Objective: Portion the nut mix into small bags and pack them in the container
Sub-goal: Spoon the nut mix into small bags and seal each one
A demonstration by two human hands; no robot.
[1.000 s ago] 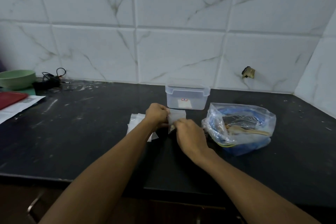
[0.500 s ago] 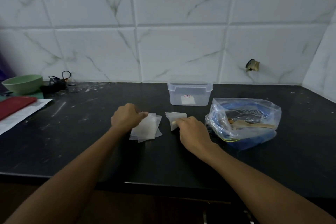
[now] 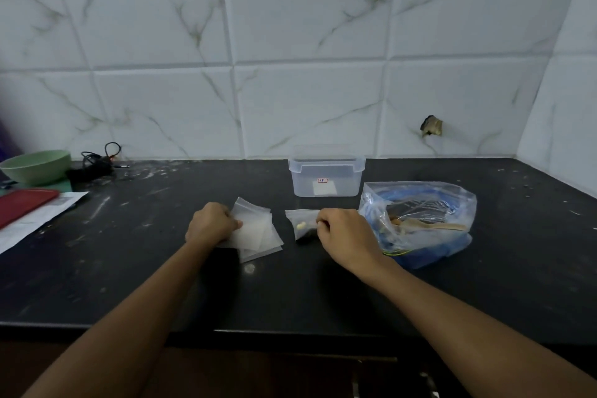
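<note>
Flanking container (image 3: 326,182): green bowl (image 3: 35,166), cable (image 3: 97,161).

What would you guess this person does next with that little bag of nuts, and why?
Probably lift the small filled bag and carry it back to the clear container. The right hand pinches that bag, which already shows nuts inside and lies on the counter just in front of the container. The left hand holds the stack of empty bags.
</note>
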